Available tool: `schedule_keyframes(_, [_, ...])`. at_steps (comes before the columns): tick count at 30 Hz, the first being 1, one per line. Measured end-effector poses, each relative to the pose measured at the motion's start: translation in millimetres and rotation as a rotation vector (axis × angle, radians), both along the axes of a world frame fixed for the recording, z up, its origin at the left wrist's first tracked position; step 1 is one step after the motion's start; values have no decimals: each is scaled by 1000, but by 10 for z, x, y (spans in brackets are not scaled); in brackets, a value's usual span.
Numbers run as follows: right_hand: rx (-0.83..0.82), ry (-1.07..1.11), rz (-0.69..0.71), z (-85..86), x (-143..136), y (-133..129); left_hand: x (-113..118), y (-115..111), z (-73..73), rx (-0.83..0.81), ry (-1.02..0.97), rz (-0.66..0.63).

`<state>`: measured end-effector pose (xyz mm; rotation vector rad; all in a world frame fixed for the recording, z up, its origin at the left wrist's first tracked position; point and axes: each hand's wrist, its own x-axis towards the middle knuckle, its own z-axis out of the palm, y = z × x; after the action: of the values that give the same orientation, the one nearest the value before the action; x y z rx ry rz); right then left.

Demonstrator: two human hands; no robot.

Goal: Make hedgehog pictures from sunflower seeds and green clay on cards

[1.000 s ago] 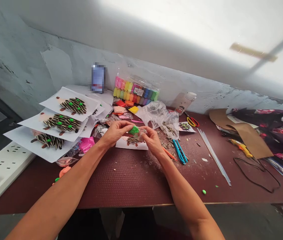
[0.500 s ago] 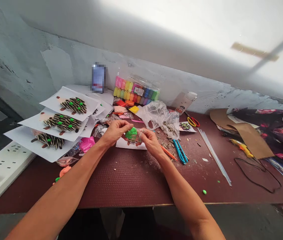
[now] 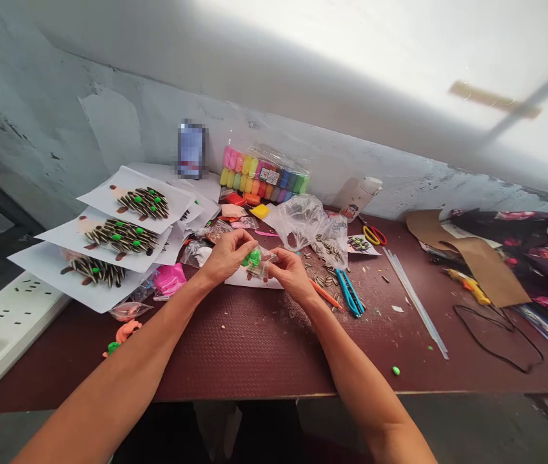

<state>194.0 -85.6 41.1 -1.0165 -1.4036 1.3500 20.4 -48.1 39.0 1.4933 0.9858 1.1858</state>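
Between my two hands is a small clear plastic bag (image 3: 267, 256) with a lump of green modelling clay (image 3: 253, 258) in it. My left hand (image 3: 229, 258) pinches the bag's left side, its fingers closed by the clay. On the right, my right hand (image 3: 289, 272) grips the other edge of the bag. Below them lies a white sheet (image 3: 249, 281), mostly covered by the hands, with brown bits on it. To the left, stacked papers (image 3: 68, 238) carry hedgehog pictures (image 3: 143, 203) made of striped sunflower seeds with green clay dots.
A clay pack (image 3: 264, 174) leans on the wall beside a phone (image 3: 191, 151) and a white bottle (image 3: 363, 196). Right of my hands lie loose seeds (image 3: 322, 278), a blue cutter (image 3: 350, 293), scissors (image 3: 374, 234) and clear sticks (image 3: 416, 303). A power strip (image 3: 8, 322) borders the left.
The green clay now shows smaller and under the clear plastic between my hands. My right hand has shifted slightly on the bag. The other things lie as before.
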Motion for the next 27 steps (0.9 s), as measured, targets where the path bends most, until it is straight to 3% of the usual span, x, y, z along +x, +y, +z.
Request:
schedule_keyframes(3, [16,-20,-19,-5,4,-3,-3,0,5,-18,-22,-32])
schedule_keyframes(6, [33,-20,-31,-9,20,8,-24,-12,41,-147,-99,-130])
schedule_keyframes(10, [46,-11,-34,-4,32,24,-75,-24,74,-314,-43,-239])
schedule_keyframes(18, [55,-36,-54,43,35,16,-99,-14,52,-250,-75,-274])
schedule_keyframes(27, [41,-29,-96,-58,52,60,-33,8,4,-178,-20,-140])
